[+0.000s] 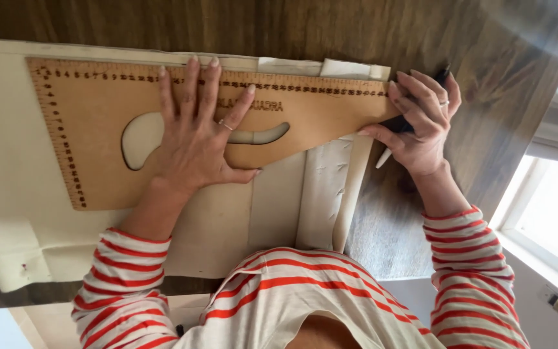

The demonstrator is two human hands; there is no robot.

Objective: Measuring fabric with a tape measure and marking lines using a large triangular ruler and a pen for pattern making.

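Ruler [104, 129] under left fingers [192, 84].

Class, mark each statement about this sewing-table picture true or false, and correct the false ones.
1. The left hand lies flat on the triangular wooden ruler. True.
2. The right hand is empty. False: it holds a slim pen-like marker with a white tip.
3. The ruler lies on cream fabric. True.
4. The fabric lies on a white glass table. False: the table is dark brown wood.
5. The person wears plain blue sleeves. False: the sleeves are cream with red stripes.
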